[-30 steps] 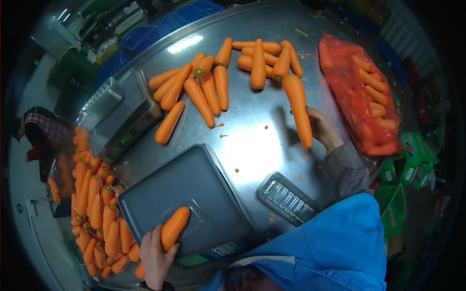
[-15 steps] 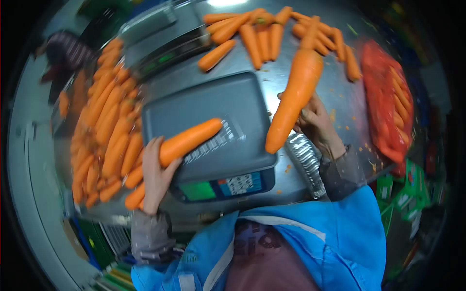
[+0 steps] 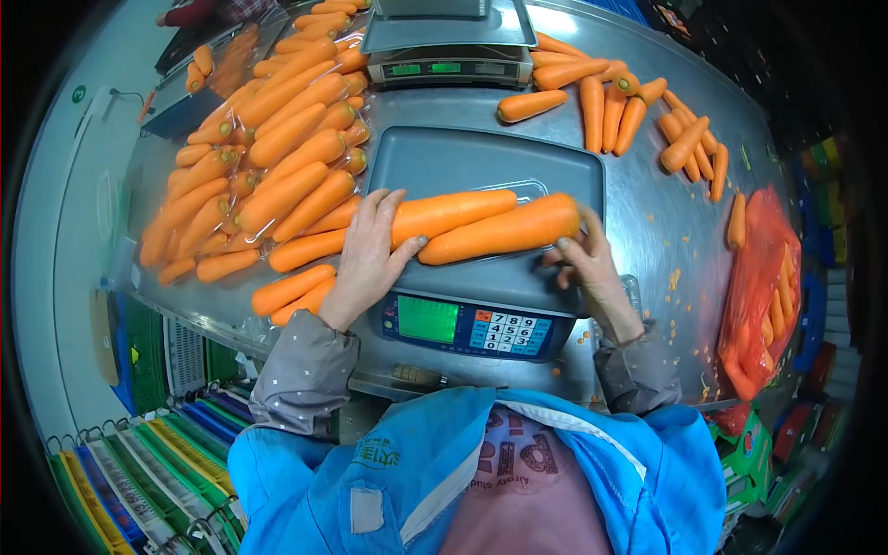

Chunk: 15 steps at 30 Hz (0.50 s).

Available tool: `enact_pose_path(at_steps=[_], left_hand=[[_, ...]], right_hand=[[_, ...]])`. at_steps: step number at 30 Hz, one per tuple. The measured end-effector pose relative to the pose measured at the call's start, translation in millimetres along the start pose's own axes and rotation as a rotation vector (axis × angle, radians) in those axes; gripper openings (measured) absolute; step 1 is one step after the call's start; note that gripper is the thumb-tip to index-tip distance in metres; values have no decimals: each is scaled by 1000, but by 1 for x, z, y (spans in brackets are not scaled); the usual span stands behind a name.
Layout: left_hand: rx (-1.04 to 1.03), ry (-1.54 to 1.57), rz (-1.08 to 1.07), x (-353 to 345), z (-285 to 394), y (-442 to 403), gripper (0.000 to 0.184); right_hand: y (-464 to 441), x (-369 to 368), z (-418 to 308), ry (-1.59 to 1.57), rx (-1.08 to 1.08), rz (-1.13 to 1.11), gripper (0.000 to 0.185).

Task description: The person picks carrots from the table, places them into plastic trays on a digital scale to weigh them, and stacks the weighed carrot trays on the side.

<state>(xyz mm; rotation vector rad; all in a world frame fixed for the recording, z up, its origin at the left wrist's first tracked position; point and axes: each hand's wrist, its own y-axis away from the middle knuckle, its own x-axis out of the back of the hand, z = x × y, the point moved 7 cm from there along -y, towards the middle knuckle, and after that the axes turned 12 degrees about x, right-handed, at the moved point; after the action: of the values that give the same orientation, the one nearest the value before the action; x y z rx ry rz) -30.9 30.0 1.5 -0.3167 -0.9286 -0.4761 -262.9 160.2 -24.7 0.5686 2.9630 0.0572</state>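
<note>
Two large carrots lie side by side over the platform of a grey digital scale [image 3: 564,287]. My left hand [image 3: 370,245] is closed over the left end of the rear carrot [image 3: 453,211], its thumb touching the front carrot [image 3: 499,231]. At the right tip of that front carrot, my right hand [image 3: 592,268] curls its thumb and index finger around the end, the other fingers bent below. A clear plastic rim [image 3: 532,189] shows behind the carrots on the platform. The scale's green display [image 3: 427,319] is lit, its digits unreadable.
Clear-wrapped packs of carrots [image 3: 277,176] are heaped on the left. A second scale [image 3: 449,67] stands behind. Loose carrots [image 3: 610,116] lie at the back right, and a red mesh bag of carrots [image 3: 754,305] sits at the table's right edge.
My right hand has lowered the big carrot from the right onto the scale, beside the other one. My left hand stays on the rear carrot. The camera view has turned.
</note>
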Motion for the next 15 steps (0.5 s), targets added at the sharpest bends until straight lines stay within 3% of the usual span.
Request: enact_pose_path(at_steps=[2, 5, 6, 8, 9, 12, 14, 15], left_hand=[[32, 16, -17, -3, -2, 0, 56], [36, 90, -43, -9, -5, -3, 58], [19, 108, -20, -11, -7, -4, 60], [7, 123, 5, -12, -9, -4, 62], [12, 159, -13, -13, -9, -4, 63], [1, 184, -34, -14, -14, -6, 64], [-30, 175, -33, -13, -12, -9, 64], [-23, 179, -52, -14, -12, -8, 66]], right_hand=[[-1, 7, -5, -48, -15, -2, 61], [-5, 16, -7, 533, 90, -20, 50], [-6, 14, -6, 538, 93, -27, 50], [-7, 10, -7, 595, 235, -12, 49], [-11, 9, -10, 782, 370, -31, 48], [-14, 2, -21, 902, 489, -160, 46], [-14, -5, -22, 936, 466, -180, 45], [-15, -4, -16, 881, 349, -176, 46]])
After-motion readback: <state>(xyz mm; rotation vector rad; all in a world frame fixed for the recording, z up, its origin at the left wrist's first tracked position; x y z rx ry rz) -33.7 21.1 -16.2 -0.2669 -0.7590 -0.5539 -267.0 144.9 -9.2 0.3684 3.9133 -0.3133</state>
